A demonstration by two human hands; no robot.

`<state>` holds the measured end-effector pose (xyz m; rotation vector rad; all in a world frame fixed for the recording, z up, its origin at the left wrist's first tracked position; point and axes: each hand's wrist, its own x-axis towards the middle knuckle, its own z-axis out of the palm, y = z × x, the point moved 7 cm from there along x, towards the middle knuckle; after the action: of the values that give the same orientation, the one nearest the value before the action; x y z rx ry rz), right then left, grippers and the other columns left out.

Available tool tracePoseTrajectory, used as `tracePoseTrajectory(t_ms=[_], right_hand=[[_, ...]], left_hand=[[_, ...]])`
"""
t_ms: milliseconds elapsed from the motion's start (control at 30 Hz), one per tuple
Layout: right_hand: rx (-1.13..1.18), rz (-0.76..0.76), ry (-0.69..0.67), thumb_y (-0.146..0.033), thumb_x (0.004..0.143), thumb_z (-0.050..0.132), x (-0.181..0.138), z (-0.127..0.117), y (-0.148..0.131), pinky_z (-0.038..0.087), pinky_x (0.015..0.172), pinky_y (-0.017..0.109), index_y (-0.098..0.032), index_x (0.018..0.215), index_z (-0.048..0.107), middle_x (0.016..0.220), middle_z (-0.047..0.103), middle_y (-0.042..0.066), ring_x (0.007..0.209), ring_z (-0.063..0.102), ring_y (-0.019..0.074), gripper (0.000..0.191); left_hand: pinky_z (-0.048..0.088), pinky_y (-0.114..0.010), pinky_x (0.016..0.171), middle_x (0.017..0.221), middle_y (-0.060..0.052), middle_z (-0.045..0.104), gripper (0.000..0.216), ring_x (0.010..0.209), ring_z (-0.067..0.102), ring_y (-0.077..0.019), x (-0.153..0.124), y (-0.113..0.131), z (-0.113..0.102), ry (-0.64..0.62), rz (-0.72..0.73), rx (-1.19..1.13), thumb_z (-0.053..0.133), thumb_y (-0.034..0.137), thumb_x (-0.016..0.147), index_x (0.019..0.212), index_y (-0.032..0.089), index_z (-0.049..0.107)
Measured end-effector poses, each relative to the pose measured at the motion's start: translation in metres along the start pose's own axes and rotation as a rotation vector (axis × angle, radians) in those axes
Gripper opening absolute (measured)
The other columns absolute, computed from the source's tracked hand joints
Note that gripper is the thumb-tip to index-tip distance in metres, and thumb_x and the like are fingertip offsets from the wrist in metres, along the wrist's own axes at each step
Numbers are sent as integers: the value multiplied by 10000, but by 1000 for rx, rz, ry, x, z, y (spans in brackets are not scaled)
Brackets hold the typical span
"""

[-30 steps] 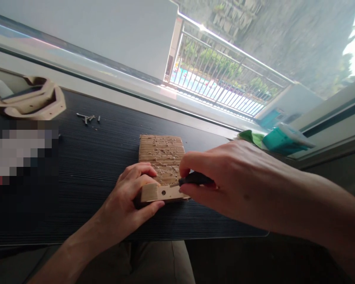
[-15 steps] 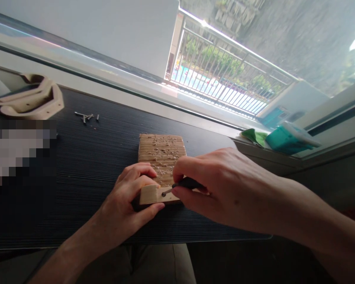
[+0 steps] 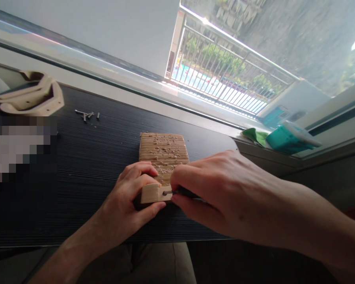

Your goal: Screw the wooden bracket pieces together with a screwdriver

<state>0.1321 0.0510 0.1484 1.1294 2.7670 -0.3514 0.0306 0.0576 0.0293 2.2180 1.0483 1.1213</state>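
A small pale wooden block (image 3: 151, 193) lies on the near end of a ridged wooden board (image 3: 163, 152) strewn with wood chips. My left hand (image 3: 130, 201) is wrapped round the block's left end, thumb under its front face. My right hand (image 3: 213, 189) pinches a dark-handled tool (image 3: 180, 192), mostly hidden by the fingers. Its thin metal tip sits in a hole in the block's front face.
The dark ribbed table (image 3: 85, 173) runs along a window sill. Several small screws (image 3: 87, 115) lie at the back left, beside a tan wooden piece (image 3: 29, 96). A teal and green object (image 3: 284, 139) rests on the sill at right. A blurred patch covers the left.
My right hand has slid left along the block, bringing the tool's tip from the block's right part into the hole. The left hand has kept its hold.
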Motion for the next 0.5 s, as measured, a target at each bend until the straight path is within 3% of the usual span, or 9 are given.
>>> tracePoseTrajectory(t_ms=[167, 333, 500], right_hand=[[-39, -4, -41, -157, 903, 484, -5, 3, -4, 247, 539, 246, -165, 705, 545, 614, 530, -32, 535, 420, 76, 208], [1, -46, -28, -133, 907, 485, -12, 4, -3, 301, 607, 239, -180, 790, 560, 721, 567, -28, 650, 496, 88, 146], [22, -96, -35, -134, 922, 460, -7, 2, 2, 321, 661, 239, -187, 847, 575, 783, 580, -31, 686, 503, 93, 147]], left_hand=[[446, -427, 990, 1182, -56, 554, 174, 1180, 485, -274, 0, -1, -1, 15, -4, -15, 635, 226, 741, 902, 228, 569], [440, -419, 991, 1119, -45, 561, 151, 1161, 491, -261, 1, 1, 0, -4, -8, -27, 639, 235, 752, 883, 225, 565], [417, -416, 1007, 1196, -52, 515, 197, 1200, 459, -255, -1, -1, 1, 0, 12, -5, 655, 246, 763, 913, 230, 528]])
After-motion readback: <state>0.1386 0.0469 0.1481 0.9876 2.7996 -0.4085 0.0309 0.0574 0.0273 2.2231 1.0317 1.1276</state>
